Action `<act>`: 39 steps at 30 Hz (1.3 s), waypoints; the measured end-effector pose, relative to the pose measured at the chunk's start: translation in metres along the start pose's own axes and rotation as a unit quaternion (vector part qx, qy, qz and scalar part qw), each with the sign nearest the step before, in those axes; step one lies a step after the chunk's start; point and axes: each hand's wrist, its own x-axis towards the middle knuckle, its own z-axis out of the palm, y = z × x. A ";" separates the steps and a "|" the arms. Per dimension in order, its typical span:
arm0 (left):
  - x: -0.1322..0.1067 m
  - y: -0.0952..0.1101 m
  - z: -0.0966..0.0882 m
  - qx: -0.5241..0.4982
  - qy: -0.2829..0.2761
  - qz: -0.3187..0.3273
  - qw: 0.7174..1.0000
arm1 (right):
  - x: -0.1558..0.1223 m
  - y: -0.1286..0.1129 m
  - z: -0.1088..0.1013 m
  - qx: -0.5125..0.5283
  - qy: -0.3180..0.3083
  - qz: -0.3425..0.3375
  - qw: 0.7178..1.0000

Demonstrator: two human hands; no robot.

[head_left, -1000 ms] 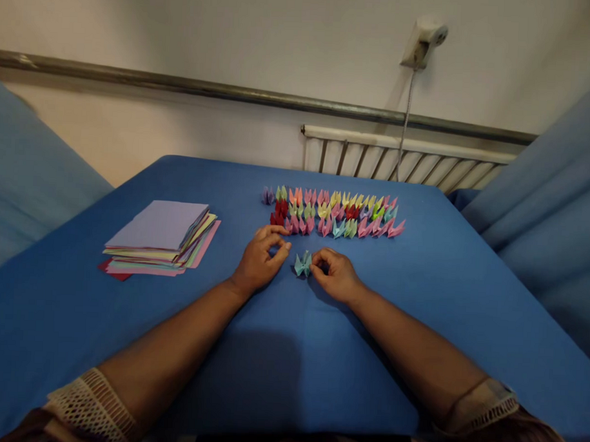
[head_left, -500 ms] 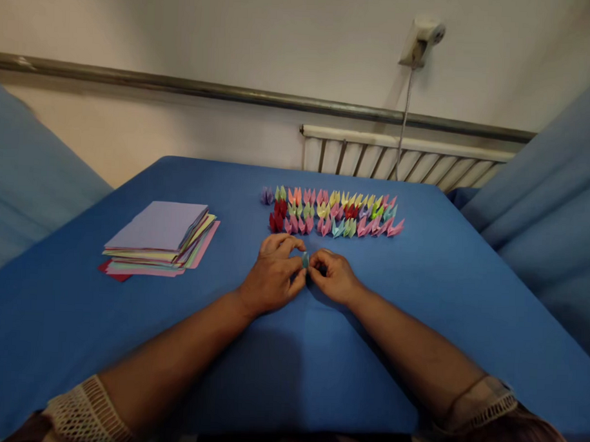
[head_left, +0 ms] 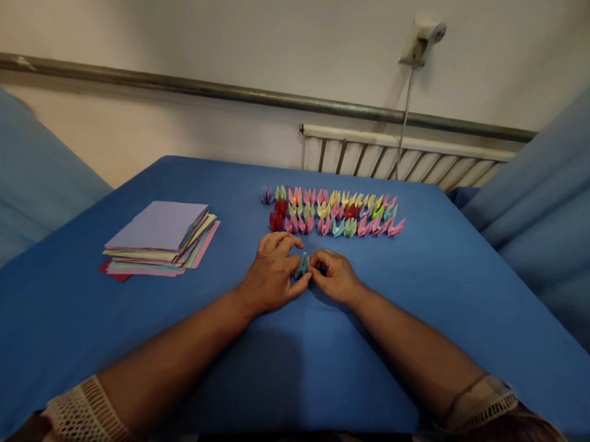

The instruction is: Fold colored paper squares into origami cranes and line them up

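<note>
A small teal folded paper piece [head_left: 302,266] stands on the blue table [head_left: 290,350] between my two hands. My left hand [head_left: 272,272] pinches it from the left, thumb and fingers closed on it. From the right, my right hand [head_left: 334,274] grips the same piece with curled fingers. Most of the piece is hidden by my fingers. Just beyond my hands, several small folded paper pieces [head_left: 334,213] in many colours stand in neat rows.
A stack of coloured paper sheets [head_left: 161,239] with a lilac sheet on top lies at the left of the table. Blue fabric [head_left: 542,191] rises at both sides. A radiator [head_left: 398,157] and a metal rail [head_left: 183,87] run along the wall behind.
My left hand moved right from the rows to the teal piece and closed on it. The right hand stayed on the piece, which is now squeezed between both hands.
</note>
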 end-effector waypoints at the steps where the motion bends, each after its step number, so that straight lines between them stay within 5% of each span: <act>1: 0.000 0.000 0.001 -0.001 0.000 0.001 1.000 | 0.000 -0.001 0.000 0.000 -0.001 0.000 1.000; 24: -0.003 0.001 0.000 -0.046 0.016 0.028 0.998 | -0.001 -0.004 -0.001 -0.005 -0.013 -0.025 1.000; 27: -0.005 -0.009 -0.001 -0.104 0.100 -0.034 0.989 | 0.001 -0.003 -0.003 0.005 -0.019 -0.025 1.000; 30: -0.003 -0.028 0.004 -0.225 0.152 -0.169 0.948 | 0.003 0.000 -0.003 0.033 -0.024 -0.021 0.999; 33: 0.001 -0.045 0.013 -0.392 0.035 -0.245 0.886 | 0.004 0.003 -0.002 0.069 -0.035 -0.021 0.997; 36: 0.004 -0.050 0.018 -0.464 -0.059 -0.209 0.859 | 0.003 0.003 -0.001 0.087 -0.046 -0.018 0.995; 39: 0.004 -0.050 0.019 -0.494 -0.095 -0.181 0.845 | 0.001 0.001 -0.001 0.092 -0.052 -0.005 0.994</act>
